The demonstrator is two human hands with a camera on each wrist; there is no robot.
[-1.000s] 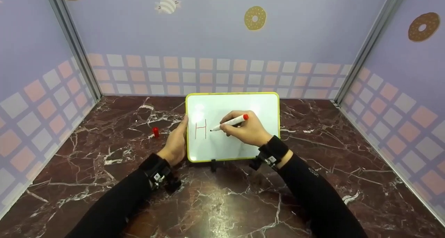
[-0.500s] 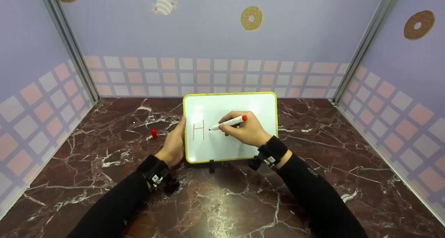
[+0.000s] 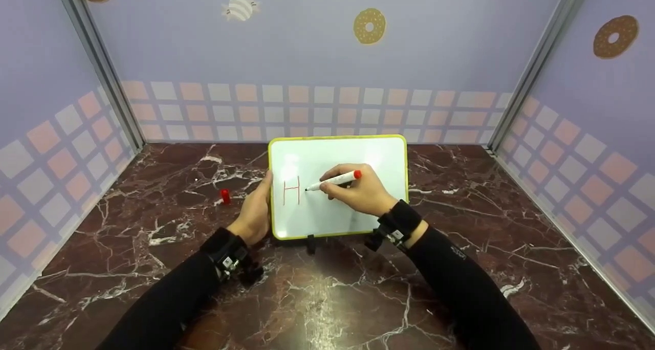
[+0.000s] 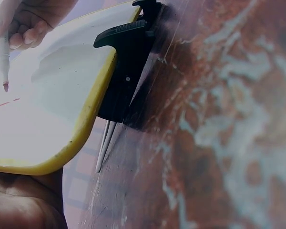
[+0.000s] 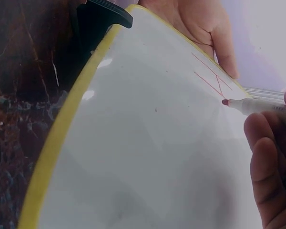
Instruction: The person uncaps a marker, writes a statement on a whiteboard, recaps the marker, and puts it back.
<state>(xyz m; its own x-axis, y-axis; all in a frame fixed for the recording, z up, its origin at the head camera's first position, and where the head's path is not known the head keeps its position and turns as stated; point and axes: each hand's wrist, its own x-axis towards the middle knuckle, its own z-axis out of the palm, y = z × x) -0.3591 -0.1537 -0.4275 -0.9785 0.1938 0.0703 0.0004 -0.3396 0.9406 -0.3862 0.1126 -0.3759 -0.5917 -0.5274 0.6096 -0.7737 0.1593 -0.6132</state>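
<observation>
Nearest, the black sleeves [image 3: 164, 293] and the wrist bands [image 3: 225, 250] were seen over the marbled table [image 3: 317, 309]. Farther in, the lower edge of the board [image 3: 327, 155] was supported by a black stand [image 4: 119, 78], and the board was tilted on it. The left edge was steadied by the left hand [image 3: 254, 212]: its thumb was laid straight along the yellow rim, but its other fingers were hidden behind, so it cannot be told whether they were bent. The marker [image 3: 340, 179] was gripped between the bent fingers and thumb of the right hand [image 3: 362, 192], in front of the board. Its tip was pointed left, just beside a red H [image 3: 291, 190]; contact could not be told. The red cap [image 3: 225, 196] was placed on the table, left of the board. Behind everything, a lilac wall [image 3: 307, 48] was decorated with squares and doughnuts.
</observation>
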